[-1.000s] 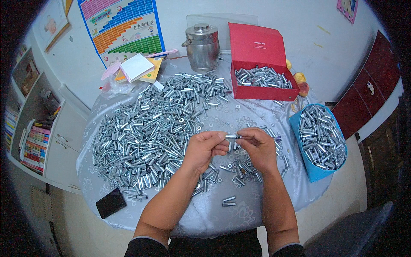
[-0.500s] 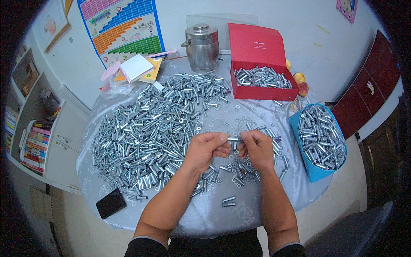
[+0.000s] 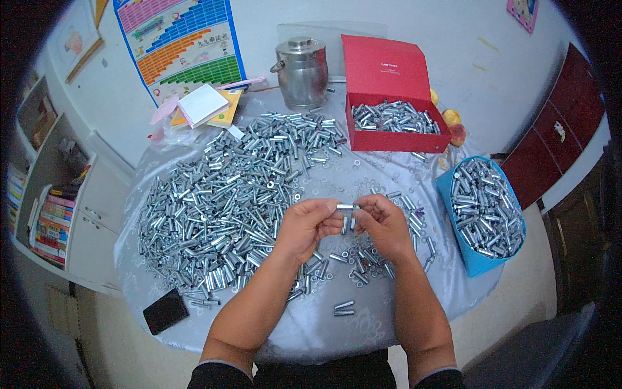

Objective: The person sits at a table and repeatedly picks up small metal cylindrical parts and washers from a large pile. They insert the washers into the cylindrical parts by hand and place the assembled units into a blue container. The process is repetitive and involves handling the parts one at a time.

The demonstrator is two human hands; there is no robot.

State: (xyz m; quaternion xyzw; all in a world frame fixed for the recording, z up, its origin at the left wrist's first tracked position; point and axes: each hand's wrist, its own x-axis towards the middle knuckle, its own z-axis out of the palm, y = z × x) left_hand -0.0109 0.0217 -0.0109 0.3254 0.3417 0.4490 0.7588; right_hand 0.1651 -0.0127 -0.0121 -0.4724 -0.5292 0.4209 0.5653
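Over the middle of the table, a short silvery metal sleeve (image 3: pixel 346 206) lies level between my two hands. The left end is pinched by the thumb and fingers of my left hand (image 3: pixel 306 223). At the other end, the fingertips of my right hand (image 3: pixel 385 223) close on it. Below the hands, more sleeves and washers (image 3: pixel 360 259) are scattered on the cloth. A large heap of sleeves, thin bolts and washers (image 3: pixel 214 201) spreads on the left. Two loose sleeves (image 3: pixel 344 312) rest near the front edge.
A red lidded box (image 3: pixel 398 141) and a blue bin (image 3: pixel 459 227), both filled with metal parts, stand at the right. Farther back are a steel pot (image 3: pixel 303 74) and notebooks (image 3: pixel 202 105). A black phone (image 3: pixel 166 312) lies front left on the silvery tablecloth (image 3: pixel 291 334).
My right hand has turned and its fingers have spread a little, so more of the sleeve shows between the hands. The view has shifted slightly.
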